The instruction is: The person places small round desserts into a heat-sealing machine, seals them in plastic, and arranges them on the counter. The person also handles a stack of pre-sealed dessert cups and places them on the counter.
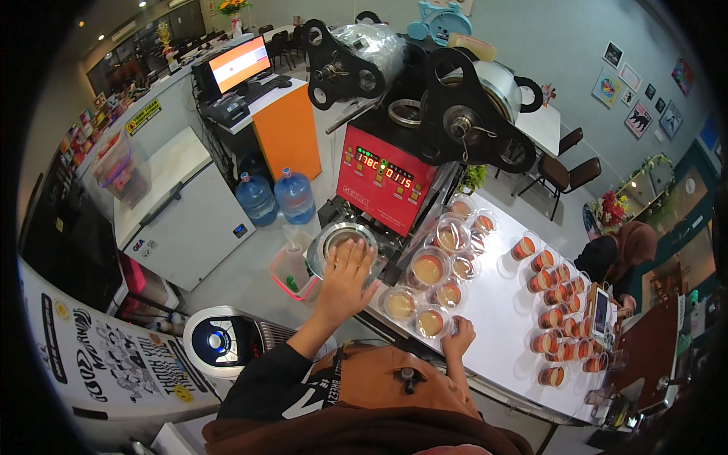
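My left hand lies with its fingers stretched out over the round metal ring at the front of a red and black cup-sealing machine. What sits under the palm is hidden. At the front edge of the white table, my right hand has its fingers curled in, right beside a clear plastic cup with a pale drink. Whether those fingers grip anything is too small to make out. Several more such cups stand in a cluster between the machine and my right hand.
Rows of cups with orange-red contents fill the table's right side, near a tablet and another person. Film rolls on black brackets top the machine. A pink-rimmed bin, blue water bottles and a chest freezer stand left.
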The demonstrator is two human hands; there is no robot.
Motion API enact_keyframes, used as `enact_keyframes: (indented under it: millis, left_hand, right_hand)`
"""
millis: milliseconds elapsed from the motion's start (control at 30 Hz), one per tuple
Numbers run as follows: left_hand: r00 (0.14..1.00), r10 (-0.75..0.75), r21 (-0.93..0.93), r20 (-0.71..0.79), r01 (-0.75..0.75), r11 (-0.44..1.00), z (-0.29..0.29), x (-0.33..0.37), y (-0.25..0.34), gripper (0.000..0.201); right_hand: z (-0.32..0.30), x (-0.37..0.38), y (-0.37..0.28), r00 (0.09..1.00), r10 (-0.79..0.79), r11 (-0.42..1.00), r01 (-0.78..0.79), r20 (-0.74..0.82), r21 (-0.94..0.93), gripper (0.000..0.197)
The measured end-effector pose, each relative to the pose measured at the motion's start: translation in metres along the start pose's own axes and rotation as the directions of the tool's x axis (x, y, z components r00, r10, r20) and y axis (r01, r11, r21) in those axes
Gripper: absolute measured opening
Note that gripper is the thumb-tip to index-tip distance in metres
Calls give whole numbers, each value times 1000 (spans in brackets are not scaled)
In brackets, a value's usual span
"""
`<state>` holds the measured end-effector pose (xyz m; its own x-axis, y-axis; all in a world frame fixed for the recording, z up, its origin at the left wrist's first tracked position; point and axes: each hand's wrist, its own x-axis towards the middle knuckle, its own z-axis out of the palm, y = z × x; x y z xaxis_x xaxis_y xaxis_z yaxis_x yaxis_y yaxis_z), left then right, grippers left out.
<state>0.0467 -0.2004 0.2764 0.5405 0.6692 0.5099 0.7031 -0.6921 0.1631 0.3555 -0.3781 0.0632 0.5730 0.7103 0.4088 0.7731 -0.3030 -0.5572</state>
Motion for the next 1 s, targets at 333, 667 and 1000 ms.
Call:
enact_keyframes:
  millis: [333,667,1000]
  left_hand:
    - [992,-124,-321,-37,106,941,-6,-32,10,56]
    - [990,-31,-181,-140,6,983,20,37,8,48]
    - [995,-20,-255,-96,-6,967,27,54,27,30]
  right_hand:
    - [2,0,1,999,30,1000,-30,14,-5,17]
    - [0,1,0,999,42,999,-43,28,8,17]
    - [-1,1,-6,1000,13,1000,-13,3,3,16]
